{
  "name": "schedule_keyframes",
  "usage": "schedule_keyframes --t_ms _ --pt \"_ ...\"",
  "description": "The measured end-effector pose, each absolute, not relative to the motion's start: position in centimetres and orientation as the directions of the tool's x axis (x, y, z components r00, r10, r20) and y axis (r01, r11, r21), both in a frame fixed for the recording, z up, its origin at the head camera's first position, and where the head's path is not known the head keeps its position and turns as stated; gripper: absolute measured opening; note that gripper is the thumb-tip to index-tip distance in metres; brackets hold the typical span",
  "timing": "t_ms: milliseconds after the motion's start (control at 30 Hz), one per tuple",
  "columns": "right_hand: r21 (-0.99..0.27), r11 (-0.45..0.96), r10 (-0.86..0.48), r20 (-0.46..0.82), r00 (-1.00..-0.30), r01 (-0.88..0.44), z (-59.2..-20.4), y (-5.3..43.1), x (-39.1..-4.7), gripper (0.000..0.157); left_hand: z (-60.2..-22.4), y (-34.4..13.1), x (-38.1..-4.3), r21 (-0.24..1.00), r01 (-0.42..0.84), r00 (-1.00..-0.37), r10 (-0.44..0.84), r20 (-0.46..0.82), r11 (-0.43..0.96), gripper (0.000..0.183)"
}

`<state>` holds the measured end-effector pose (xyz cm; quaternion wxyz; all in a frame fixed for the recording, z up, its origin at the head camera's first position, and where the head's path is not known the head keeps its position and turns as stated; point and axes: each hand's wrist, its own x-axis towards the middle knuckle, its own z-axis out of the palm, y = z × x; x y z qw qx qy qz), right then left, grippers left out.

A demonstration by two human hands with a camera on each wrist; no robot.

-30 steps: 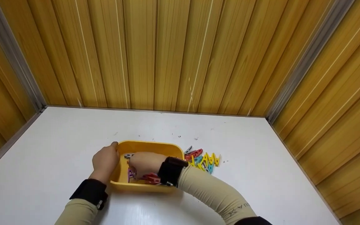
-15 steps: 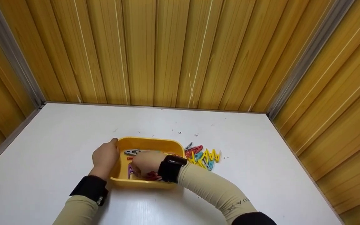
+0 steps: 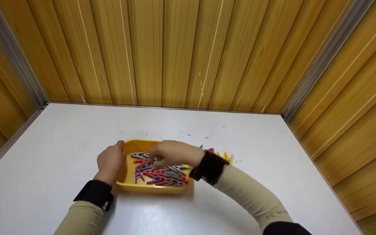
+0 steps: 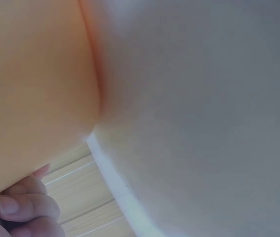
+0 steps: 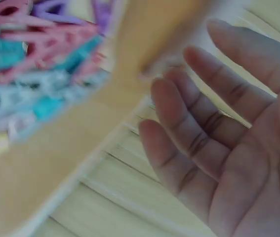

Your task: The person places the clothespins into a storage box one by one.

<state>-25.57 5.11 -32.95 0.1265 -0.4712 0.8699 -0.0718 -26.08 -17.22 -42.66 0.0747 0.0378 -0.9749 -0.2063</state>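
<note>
A yellow plastic bin (image 3: 155,190) on the white table holds many colored clothespins (image 3: 166,173), red, purple, teal and grey. My left hand (image 3: 110,161) grips the bin's left rim; in the left wrist view its curled fingers (image 4: 28,207) show at the edge of the bin wall (image 4: 36,89). Over the bin's far side hovers my right hand (image 3: 173,152), which hides part of the contents. The right wrist view shows that palm and its spread, slightly bent fingers (image 5: 169,116) with nothing in them, beside the bin wall.
More clothespins lie on the table right of the bin, partly hidden by the right wrist; a yellow clothespin (image 3: 227,158) shows there. Wood-patterned panels (image 3: 175,55) wall the white table (image 3: 256,189) at the back and sides. Small marks dot the tabletop behind the bin.
My right hand has risen out of the clothespins and moved back and to the right, uncovering more of them. The left hand keeps its hold on the bin, which stays in place.
</note>
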Motion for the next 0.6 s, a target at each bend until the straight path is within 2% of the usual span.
schedule_keyframes --t_ms 100,200,400,600 --pt "-0.338 0.551 -0.823 -0.067 -0.564 -0.763 -31.3 9.7 -24.5 0.018 -42.4 -17.0 -25.9 0.408 -0.04 -0.987 -0.1 0.127 0.912 0.039" --pt "-0.406 0.609 -0.755 -0.033 -0.655 -0.681 -31.4 14.6 -24.3 0.02 -42.3 -17.1 -25.7 0.408 -0.027 -0.987 -0.089 0.132 0.912 0.039" --pt "-0.471 0.765 -0.517 -0.04 -0.855 -0.44 -35.0 23.1 -26.1 0.022 -42.3 -17.4 -25.4 0.404 -0.038 -0.99 -0.091 0.112 0.914 0.039" --pt "-0.551 0.816 -0.283 -0.119 -0.952 -0.174 -38.6 27.9 -27.4 0.03 -42.7 -17.1 -25.2 0.413 -0.026 -0.993 -0.071 0.094 0.91 0.041"
